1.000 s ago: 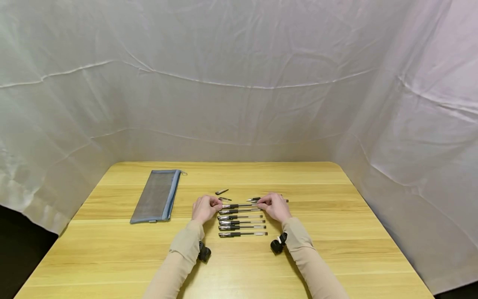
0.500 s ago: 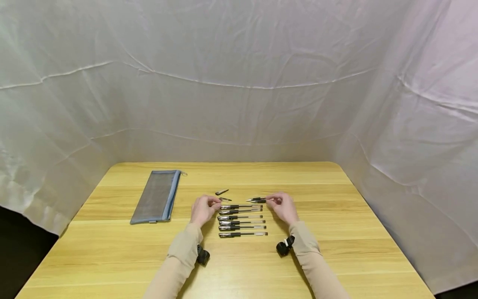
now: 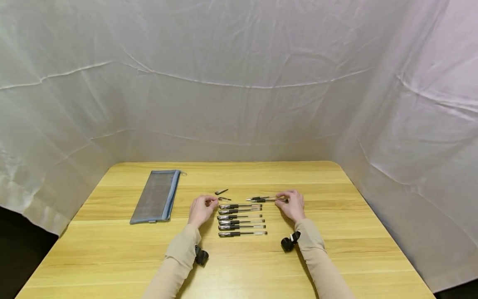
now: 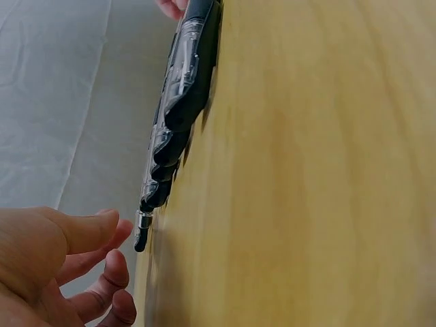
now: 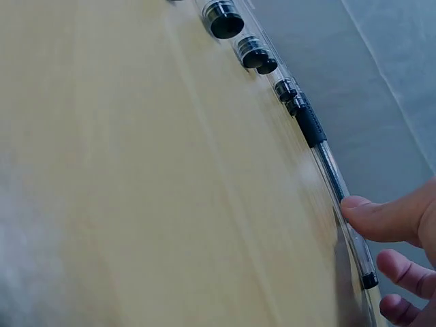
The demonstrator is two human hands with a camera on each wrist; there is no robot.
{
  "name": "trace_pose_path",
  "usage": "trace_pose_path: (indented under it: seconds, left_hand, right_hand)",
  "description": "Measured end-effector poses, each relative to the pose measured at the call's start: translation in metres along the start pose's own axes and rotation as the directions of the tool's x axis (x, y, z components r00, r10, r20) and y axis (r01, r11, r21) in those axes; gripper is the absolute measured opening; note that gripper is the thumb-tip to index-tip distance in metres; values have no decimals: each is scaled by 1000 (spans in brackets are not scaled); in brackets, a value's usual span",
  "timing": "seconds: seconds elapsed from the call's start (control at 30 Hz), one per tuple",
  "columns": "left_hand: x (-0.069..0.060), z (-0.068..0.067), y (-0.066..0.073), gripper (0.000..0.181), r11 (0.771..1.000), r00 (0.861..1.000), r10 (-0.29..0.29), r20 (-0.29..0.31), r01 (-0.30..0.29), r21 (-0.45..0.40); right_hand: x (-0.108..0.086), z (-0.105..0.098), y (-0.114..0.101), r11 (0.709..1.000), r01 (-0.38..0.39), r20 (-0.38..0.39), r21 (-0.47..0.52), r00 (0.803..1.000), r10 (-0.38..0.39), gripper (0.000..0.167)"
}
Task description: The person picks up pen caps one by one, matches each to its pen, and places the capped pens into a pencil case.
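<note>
Several capped black gel pens lie side by side in a row, caps to the left. My left hand is just left of the row's far end, fingers loosely bent, near a loose pen cap; whether a fingertip touches the cap is unclear. A second pen cap lies farther back. My right hand is at the rear end of an uncapped pen. In the right wrist view its thumb presses the clear barrel, the opposing fingers partly hidden. Another uncapped pen lies just behind, tip leftward.
A grey mesh zip pouch with blue edging lies on the left of the wooden table. Pale curtains hang behind the table and along its sides.
My right hand has moved from the far end of the pen row rightward to the uncapped pens. My left hand has drawn slightly left, away from the row's cap ends.
</note>
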State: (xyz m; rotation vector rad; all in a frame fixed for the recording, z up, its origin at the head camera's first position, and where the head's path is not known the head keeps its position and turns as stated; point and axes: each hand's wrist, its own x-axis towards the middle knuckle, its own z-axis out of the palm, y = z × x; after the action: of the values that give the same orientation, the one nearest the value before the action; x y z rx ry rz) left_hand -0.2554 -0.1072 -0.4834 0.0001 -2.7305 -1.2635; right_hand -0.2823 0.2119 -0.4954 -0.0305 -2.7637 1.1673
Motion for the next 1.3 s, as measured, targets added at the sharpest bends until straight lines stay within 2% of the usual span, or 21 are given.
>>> trace_pose_path:
  seconds: [0.83,1.07,1.3]
  left_hand:
    - [1,2,-3,16,1000,1000,6,17,-6,-4]
    - [1,2,-3,16,1000,1000,4,21,-4,-9]
    - [0,2,-3,16,1000,1000,-1,23,1,-26]
  right_hand:
    - [1,-1,5,997,28,63,-69,998,-24,10]
    - [1,-2,8,999,37,81,-22,996,-35,12]
    - [-1,0,8,998,50,59,35,997,-52,13]
